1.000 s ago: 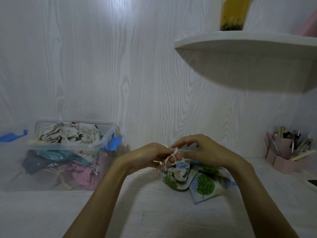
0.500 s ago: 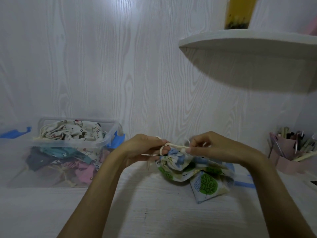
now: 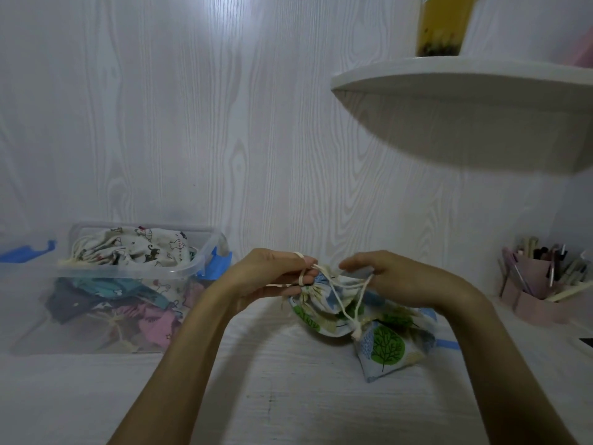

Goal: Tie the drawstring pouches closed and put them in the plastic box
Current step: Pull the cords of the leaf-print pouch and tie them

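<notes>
A tree-print drawstring pouch (image 3: 382, 346) lies on the white table, its gathered mouth lifted between my hands. My left hand (image 3: 272, 273) grips the cream drawstring (image 3: 340, 298), with loops of it wound around the fingers. My right hand (image 3: 388, 274) hovers over the pouch mouth with a strand running under its fingers; whether it pinches that strand is hidden. A knotted cord end hangs down over the pouch. The clear plastic box (image 3: 205, 252) with blue latches stands at the left, holding several fabric pouches, a cat-print one (image 3: 134, 248) on top.
A white corner shelf (image 3: 465, 91) juts out overhead at the right, carrying a yellow drink cup (image 3: 442, 24). A pink holder (image 3: 539, 290) full of pens stands at the right edge. Blue tape (image 3: 447, 343) lies on the table behind the pouch.
My hands have drawn slightly apart, the cord now stretches between them and a knotted end hangs loose over the pouch. The pouch mouth sits a little lower.
</notes>
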